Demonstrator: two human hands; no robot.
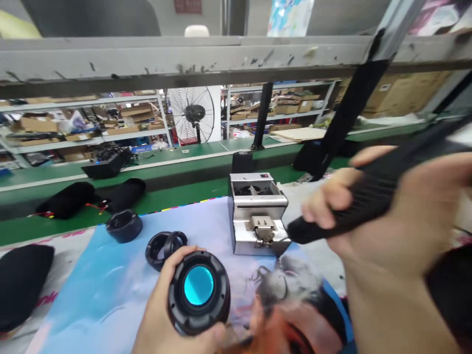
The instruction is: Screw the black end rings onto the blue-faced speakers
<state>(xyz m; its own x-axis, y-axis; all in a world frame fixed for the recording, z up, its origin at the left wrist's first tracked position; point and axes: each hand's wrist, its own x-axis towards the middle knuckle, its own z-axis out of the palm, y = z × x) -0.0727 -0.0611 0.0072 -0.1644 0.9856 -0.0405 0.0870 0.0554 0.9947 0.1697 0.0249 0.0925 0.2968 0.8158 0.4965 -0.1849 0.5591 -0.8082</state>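
My left hand (157, 309) grips a round black speaker unit (199, 292), its notched rim and shiny blue centre disc facing up. My right hand (383, 241), raised at the right and slightly blurred, is wrapped round a black electric screwdriver (363, 201) with a ribbed grip. Its rounded lower end lies close to a silver screw feeder (258, 211) in the middle of the table. Behind the speaker unit, two black rings (158, 250) lie partly over each other. Another black ring-shaped part (124, 226) sits farther left.
A printed sheet (110, 275) covers the work table. Black padded pieces (66, 199) with red wires lie at the left, and a dark flat piece (22, 285) is nearer. A metal beam (206, 59) crosses above. Behind stand a fan (193, 115) and loaded shelves (84, 132).
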